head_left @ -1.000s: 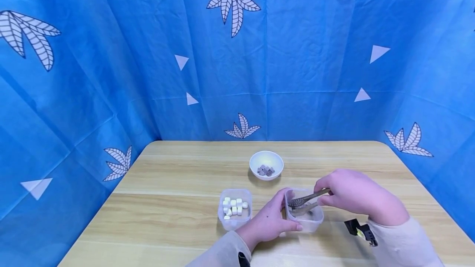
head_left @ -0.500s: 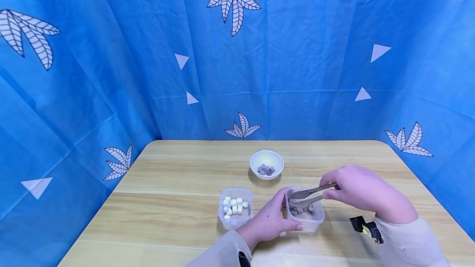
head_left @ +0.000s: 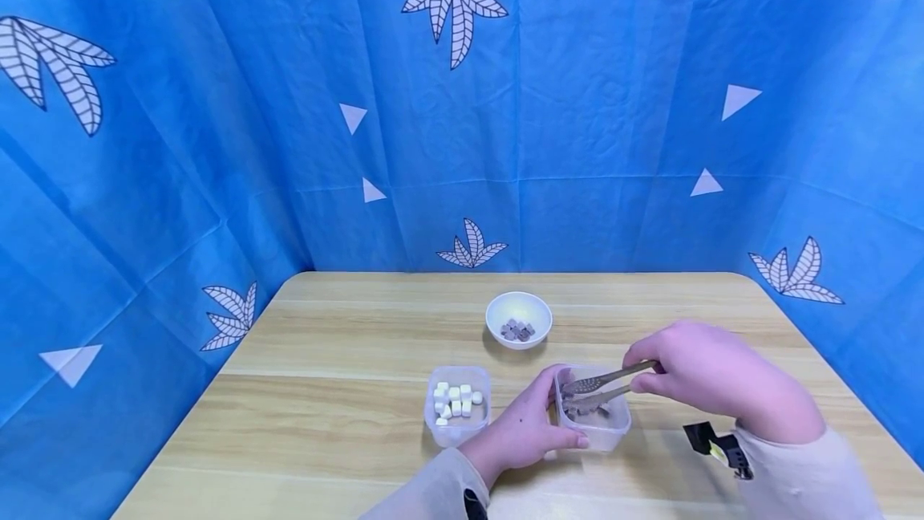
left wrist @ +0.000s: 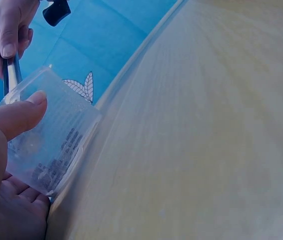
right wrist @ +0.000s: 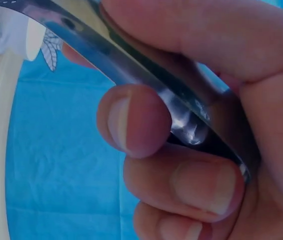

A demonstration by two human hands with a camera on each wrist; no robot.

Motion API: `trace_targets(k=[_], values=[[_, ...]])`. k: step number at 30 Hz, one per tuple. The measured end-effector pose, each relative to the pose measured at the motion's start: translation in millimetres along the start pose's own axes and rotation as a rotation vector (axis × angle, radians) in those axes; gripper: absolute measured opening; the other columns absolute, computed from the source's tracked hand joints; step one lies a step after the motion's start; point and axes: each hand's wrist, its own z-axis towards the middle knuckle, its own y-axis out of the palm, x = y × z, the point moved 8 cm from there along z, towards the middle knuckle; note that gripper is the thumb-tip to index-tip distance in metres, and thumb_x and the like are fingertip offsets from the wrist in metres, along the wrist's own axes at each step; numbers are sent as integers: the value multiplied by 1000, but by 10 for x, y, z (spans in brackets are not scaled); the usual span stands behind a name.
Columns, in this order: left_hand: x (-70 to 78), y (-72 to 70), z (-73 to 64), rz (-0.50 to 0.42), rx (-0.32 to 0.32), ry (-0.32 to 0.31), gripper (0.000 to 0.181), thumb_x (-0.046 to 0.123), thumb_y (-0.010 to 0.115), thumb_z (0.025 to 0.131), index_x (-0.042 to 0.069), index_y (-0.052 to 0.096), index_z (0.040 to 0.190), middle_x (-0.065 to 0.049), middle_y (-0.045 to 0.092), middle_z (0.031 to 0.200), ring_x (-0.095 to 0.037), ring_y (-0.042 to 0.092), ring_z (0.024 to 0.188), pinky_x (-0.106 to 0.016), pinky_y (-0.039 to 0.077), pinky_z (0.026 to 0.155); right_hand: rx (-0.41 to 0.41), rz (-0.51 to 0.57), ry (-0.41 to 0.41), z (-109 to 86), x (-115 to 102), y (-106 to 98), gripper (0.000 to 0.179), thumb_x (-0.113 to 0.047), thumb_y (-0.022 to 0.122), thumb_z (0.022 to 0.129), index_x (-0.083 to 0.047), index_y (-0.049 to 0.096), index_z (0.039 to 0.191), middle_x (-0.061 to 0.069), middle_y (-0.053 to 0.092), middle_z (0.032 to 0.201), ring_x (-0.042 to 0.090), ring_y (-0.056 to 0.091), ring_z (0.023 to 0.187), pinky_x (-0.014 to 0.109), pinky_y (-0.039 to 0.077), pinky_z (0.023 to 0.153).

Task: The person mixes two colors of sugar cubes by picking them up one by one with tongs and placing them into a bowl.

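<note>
Right grip (head_left: pixel 693 375) clasps tongs (head_left: pixel 599 382), probably best squeezed gently around grey pieces (head_left: pixel 602 412), while left grip (head_left: pixel 521 428) holds the tub (head_left: pixel 608 440).

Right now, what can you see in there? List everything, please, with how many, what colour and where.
White bowl: one, white, back of the containers
Bowl pieces: several, greyish, inside the bowl
Left container: one, clear, beside the left hand
White cubes: several, white, inside it
Right container: one, clear, in the left hand's grip
Grey pieces: several, greyish, inside it
Tongs: one pair, metallic, tips inside the right container
Table: one, light wood, underneath
Curtain: blue, printed, around the table
Left hand: one, bare, holding the right container
Right hand: one, bare, gripping the tongs
Sleeves: two, pale, on the arms
</note>
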Motion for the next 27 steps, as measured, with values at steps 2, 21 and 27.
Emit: trace_targets(k=[2, 21, 27], values=[[0, -2, 1, 1, 2, 0, 96, 30, 89, 75, 25, 35, 154, 12, 44, 151, -10, 44, 136, -45, 25, 119, 2, -3, -28, 19, -37, 14, 12, -32, 78, 87, -31, 77, 99, -22, 67, 88, -4, 49, 65, 26, 46, 58], [21, -9, -8, 15, 4, 11, 95, 31, 89, 75, 27, 36, 153, 16, 49, 144, -9, 46, 134, -47, 26, 119, 41, -89, 29, 66, -28, 27, 8, -31, 80, 84, -32, 77, 91, -23, 65, 81, -2, 51, 64, 30, 48, 58], [20, -12, -9, 26, 4, 6, 96, 32, 89, 74, 25, 35, 154, 13, 45, 150, -9, 44, 136, -45, 26, 119, 34, -88, 43, 68, -27, 51, 9, -32, 81, 84, -32, 77, 92, -22, 66, 82, -1, 52, 64, 31, 48, 57]])
